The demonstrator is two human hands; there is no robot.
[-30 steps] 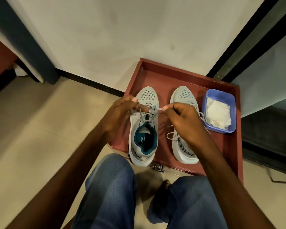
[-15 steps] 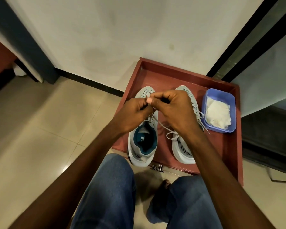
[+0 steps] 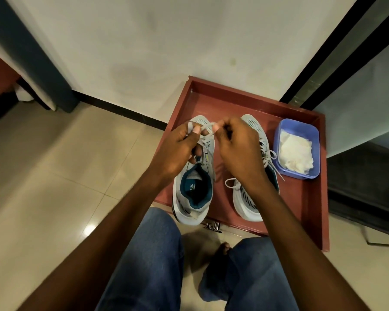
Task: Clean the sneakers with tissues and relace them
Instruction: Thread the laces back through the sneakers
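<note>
Two pale grey sneakers sit side by side in a shallow red tray on the tiled floor, toes toward the wall. The left sneaker shows a perforated mesh toe, a white sole and a teal lining around the open collar, with a printed insole visible inside; its heel hangs slightly over the tray's near edge. The right sneaker matches it — same mesh toe, white sole, dark stripes along its side — and is partly hidden under the person's right forearm, with loose loops of its own grey lace spilling to both sides.

Both hands are up over the front of the left sneaker. The left hand is curled, thumb and fingers pinching a stretch of the grey shoelace, which runs down to the eyelets near the tongue. The right hand is also curled, its fingertips pinching the same lace close to the other hand, so the two hands nearly meet above the toe.

At the tray's right side, just beside the right sneaker, stands a small lilac tub holding crumpled white tissues. The person crouches in blue jeans, a bare foot showing between the knees.
</note>
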